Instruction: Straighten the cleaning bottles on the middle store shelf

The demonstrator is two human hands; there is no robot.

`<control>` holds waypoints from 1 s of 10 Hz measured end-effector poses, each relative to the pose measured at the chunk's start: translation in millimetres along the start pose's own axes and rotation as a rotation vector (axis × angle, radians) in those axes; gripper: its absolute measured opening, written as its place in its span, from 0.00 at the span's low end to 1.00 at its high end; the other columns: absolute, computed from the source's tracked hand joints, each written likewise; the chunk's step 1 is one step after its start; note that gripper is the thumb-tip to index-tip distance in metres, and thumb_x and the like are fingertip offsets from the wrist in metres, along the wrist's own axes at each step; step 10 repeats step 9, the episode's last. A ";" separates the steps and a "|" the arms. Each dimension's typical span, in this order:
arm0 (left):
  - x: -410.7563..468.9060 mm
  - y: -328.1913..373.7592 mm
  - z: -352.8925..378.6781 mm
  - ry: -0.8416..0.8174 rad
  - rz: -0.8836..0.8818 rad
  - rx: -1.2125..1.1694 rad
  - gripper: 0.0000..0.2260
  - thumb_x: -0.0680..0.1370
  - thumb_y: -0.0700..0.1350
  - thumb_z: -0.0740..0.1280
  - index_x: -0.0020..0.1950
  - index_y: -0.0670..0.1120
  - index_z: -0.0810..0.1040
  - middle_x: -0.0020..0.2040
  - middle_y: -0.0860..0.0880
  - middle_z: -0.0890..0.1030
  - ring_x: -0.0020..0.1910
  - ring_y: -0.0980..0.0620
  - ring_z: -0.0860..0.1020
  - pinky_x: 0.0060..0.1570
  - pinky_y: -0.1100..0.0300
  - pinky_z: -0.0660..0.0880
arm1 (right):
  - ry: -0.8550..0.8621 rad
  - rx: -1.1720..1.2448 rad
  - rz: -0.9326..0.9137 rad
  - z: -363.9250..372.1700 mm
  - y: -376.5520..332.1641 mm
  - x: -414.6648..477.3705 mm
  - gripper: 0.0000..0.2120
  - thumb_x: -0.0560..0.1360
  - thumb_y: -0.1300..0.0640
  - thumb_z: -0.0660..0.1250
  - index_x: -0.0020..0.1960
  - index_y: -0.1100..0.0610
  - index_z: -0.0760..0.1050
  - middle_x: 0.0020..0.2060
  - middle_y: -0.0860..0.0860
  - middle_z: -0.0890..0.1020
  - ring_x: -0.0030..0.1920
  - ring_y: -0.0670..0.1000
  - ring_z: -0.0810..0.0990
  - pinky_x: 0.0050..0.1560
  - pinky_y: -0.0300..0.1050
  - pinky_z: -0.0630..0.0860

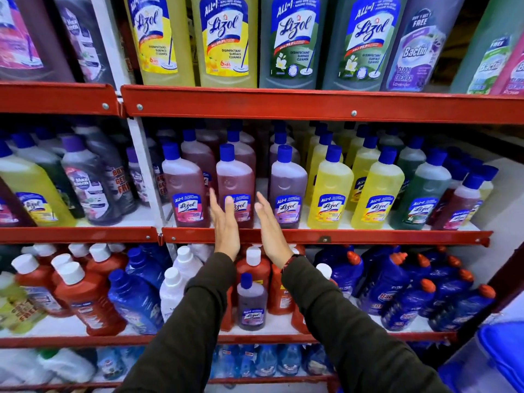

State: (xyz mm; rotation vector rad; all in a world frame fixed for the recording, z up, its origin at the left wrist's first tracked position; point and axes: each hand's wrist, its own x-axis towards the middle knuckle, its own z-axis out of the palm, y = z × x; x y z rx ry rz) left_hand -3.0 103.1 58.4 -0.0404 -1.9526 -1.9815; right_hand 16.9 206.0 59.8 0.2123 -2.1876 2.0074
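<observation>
Item: clear plastic bottle of reddish-pink cleaner, blue cap, blue-and-pink label (236,185). Front row of the red-edged metal middle shelf (368,236), at 12 o'clock from the hands. Upright, label facing out, partly masked by fingers.

Flanking stock: matching pink-red bottle, blue cap (184,185), at 9 o'clock, near but apart; purple-tinted bottle, blue cap (287,188), at 3 o'clock, a gap between. Farther toward 3 o'clock: two yellow bottles, blue caps (329,191), then a green one (422,194).

Left hand (225,222): flat, fingers straight and together, palm turned inward, lying against or just before the label; contact not certain. Holding nothing.

Right hand (269,222): likewise flat and extended, palm inward, in the gap at the bottle's 3 o'clock side. Holding nothing.

Step in hand, as judged: bracketing the middle pink-red bottle between two open palms, squaring not yet complete.

Next move calls for: palms closing gently on both flanks, slight twist or slide to line up with neighbours, no tipping of rear rows.
</observation>
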 end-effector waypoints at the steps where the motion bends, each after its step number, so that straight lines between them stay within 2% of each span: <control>1: 4.6 7.1 -6.1 -0.085 -0.065 -0.009 0.38 0.77 0.70 0.53 0.82 0.52 0.50 0.82 0.47 0.56 0.79 0.51 0.58 0.78 0.47 0.56 | -0.026 0.050 0.067 4.9 0.9 6.6 0.34 0.80 0.32 0.53 0.82 0.46 0.59 0.80 0.46 0.66 0.80 0.46 0.65 0.83 0.55 0.60; 2: 1.0 11.7 -5.7 -0.127 -0.076 0.032 0.38 0.78 0.69 0.53 0.82 0.51 0.49 0.82 0.47 0.56 0.79 0.52 0.57 0.76 0.54 0.54 | -0.036 0.064 0.067 4.1 0.4 3.4 0.39 0.76 0.28 0.54 0.82 0.45 0.57 0.81 0.45 0.65 0.80 0.44 0.65 0.83 0.55 0.60; 3: -1.6 13.6 -5.4 -0.147 -0.059 0.088 0.31 0.83 0.61 0.52 0.82 0.50 0.48 0.82 0.48 0.54 0.79 0.53 0.55 0.68 0.62 0.52 | -0.025 0.092 0.067 2.2 0.4 1.7 0.43 0.73 0.25 0.57 0.82 0.45 0.57 0.80 0.42 0.65 0.79 0.44 0.65 0.83 0.54 0.59; 5: -1.1 13.7 -9.2 -0.179 -0.087 0.087 0.33 0.82 0.63 0.52 0.82 0.52 0.45 0.83 0.49 0.51 0.80 0.52 0.52 0.69 0.60 0.51 | -0.053 0.008 0.089 1.5 -4.4 0.2 0.40 0.75 0.29 0.57 0.82 0.43 0.55 0.75 0.38 0.65 0.78 0.44 0.64 0.83 0.55 0.59; 6: -1.7 14.4 -10.4 -0.184 -0.094 0.090 0.34 0.81 0.65 0.52 0.82 0.53 0.45 0.83 0.48 0.50 0.81 0.50 0.52 0.72 0.56 0.52 | -0.077 -0.024 0.083 0.5 -2.9 -0.1 0.33 0.81 0.36 0.56 0.82 0.43 0.54 0.76 0.40 0.65 0.76 0.43 0.64 0.82 0.55 0.60; 7: -4.0 17.5 -13.1 -0.208 -0.095 0.116 0.34 0.81 0.65 0.52 0.82 0.53 0.44 0.83 0.48 0.50 0.81 0.50 0.51 0.72 0.56 0.51 | -0.086 -0.040 0.092 0.2 -8.1 -2.8 0.29 0.84 0.41 0.56 0.83 0.44 0.53 0.81 0.47 0.63 0.75 0.43 0.64 0.82 0.53 0.61; 8: -3.3 18.4 -16.9 -0.228 -0.098 0.122 0.35 0.81 0.66 0.52 0.82 0.52 0.44 0.83 0.48 0.50 0.81 0.50 0.51 0.74 0.54 0.51 | -0.101 -0.014 0.076 -2.8 -11.6 -5.9 0.29 0.85 0.43 0.56 0.83 0.46 0.53 0.81 0.48 0.64 0.73 0.43 0.65 0.77 0.46 0.64; 9: -7.5 18.5 -16.8 -0.179 -0.058 0.141 0.34 0.81 0.65 0.53 0.82 0.53 0.44 0.83 0.48 0.47 0.81 0.54 0.46 0.77 0.51 0.47 | 0.011 -0.017 0.007 -11.3 -12.3 -13.4 0.27 0.85 0.45 0.57 0.82 0.49 0.58 0.79 0.50 0.68 0.72 0.42 0.68 0.73 0.41 0.65; 10: -7.5 18.5 -16.8 -0.179 -0.058 0.141 0.34 0.81 0.65 0.53 0.82 0.53 0.44 0.83 0.48 0.47 0.81 0.54 0.46 0.77 0.51 0.47 | 0.011 -0.017 0.007 -11.3 -12.3 -13.4 0.27 0.85 0.45 0.57 0.82 0.49 0.58 0.79 0.50 0.68 0.72 0.42 0.68 0.73 0.41 0.65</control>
